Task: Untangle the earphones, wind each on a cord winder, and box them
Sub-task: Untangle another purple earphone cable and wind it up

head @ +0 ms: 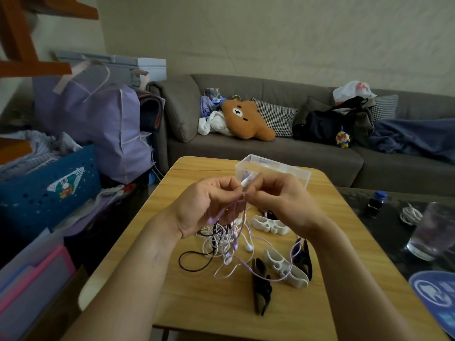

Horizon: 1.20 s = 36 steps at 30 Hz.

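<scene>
The lilac earphone cord (242, 219) is pinched between both hands above the middle of the wooden table (197, 303), the left hand (209, 205) and the right hand (283, 200) meeting fingertip to fingertip, each with fingers curled onto the cord near a pale earbud (246, 181). From that pinch the cord hangs almost straight down into the tangle of white, black and lilac cords (221, 239), which lies directly below and slightly toward the person; the long axis of the held length is therefore judged close to vertical, and neither hand is clearly nearer the knot. One lilac loop trails on to the right, across a white cord winder (285, 269) and beside a black winder (261, 286). Another white winder (268, 223) lies under the right wrist. The clear plastic box (290, 172) stands just beyond the hands, near the far table edge. Open room is seen on the left half of the table, while the winders crowd the right, so drawing the cord upward and leftward looks the freer path.
</scene>
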{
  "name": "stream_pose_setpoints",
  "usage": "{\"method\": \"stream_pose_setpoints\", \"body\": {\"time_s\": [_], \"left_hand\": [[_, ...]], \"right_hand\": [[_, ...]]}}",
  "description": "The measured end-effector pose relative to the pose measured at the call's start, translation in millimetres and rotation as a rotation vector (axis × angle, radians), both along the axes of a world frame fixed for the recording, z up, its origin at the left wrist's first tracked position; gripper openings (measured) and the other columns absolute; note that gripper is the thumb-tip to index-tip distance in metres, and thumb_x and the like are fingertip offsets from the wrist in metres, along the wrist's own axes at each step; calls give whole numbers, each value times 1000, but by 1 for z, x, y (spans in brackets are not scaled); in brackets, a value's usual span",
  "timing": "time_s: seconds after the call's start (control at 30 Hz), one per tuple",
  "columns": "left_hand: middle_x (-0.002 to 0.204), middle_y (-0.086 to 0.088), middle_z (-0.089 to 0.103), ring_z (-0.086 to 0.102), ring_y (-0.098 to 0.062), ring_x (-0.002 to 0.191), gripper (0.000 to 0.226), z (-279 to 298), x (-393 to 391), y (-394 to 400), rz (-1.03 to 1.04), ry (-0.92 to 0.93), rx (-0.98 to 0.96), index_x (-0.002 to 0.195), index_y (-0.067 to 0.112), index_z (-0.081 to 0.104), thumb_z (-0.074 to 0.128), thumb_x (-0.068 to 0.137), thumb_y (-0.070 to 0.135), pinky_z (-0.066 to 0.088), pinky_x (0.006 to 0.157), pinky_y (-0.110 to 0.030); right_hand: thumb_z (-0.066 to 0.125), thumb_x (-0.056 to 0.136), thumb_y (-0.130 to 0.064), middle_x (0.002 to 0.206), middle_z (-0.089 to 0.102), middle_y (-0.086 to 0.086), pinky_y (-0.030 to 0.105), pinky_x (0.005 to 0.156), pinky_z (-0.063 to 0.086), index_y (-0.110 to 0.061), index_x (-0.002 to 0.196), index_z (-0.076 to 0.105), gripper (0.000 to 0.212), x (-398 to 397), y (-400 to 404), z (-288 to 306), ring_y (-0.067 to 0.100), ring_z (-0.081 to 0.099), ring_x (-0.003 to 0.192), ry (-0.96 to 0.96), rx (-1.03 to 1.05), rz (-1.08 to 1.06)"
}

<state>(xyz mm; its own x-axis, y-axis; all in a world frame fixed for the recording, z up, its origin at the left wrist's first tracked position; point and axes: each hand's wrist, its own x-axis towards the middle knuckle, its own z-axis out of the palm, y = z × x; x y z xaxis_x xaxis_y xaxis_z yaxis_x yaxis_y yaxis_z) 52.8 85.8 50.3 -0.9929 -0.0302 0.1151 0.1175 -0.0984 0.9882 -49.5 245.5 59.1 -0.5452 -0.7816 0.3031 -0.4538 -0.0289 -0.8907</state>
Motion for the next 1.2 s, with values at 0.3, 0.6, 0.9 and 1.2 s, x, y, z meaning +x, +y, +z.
{"method": "stream_pose_setpoints", "body": {"time_s": [0.3,0.6,0.9,1.2], "left_hand": [[72,-17,65,60,-20,58,11,-3,-4,6,273,86,-46,96,-1,63,58,94,9,45,50,-20],[64,-7,59,53,-20,56,20,0,-6,5,235,18,-141,82,3,61,50,97,8,43,53,-28],[74,-8,64,59,-20,70,16,-3,-8,0,156,-47,-234,80,7,62,58,83,22,45,72,-33],[79,-12,71,64,-31,70,8,-7,-9,2,310,70,-567,87,5,70,72,88,13,55,70,-40]], "right_hand": [[77,78,-25,83,73,12,28,59,48,-11,87,73,17,-2,-2,-4,13,58,64,-127,-88,-65],[79,83,-25,72,70,-14,19,57,50,-20,85,74,7,-2,-1,2,6,59,64,176,48,-247],[76,82,-21,64,69,-4,29,59,53,-18,75,72,8,0,7,13,6,60,58,270,317,-232],[74,79,-9,63,73,7,27,55,49,-6,73,66,10,-2,8,7,19,70,57,32,209,-305]]}}
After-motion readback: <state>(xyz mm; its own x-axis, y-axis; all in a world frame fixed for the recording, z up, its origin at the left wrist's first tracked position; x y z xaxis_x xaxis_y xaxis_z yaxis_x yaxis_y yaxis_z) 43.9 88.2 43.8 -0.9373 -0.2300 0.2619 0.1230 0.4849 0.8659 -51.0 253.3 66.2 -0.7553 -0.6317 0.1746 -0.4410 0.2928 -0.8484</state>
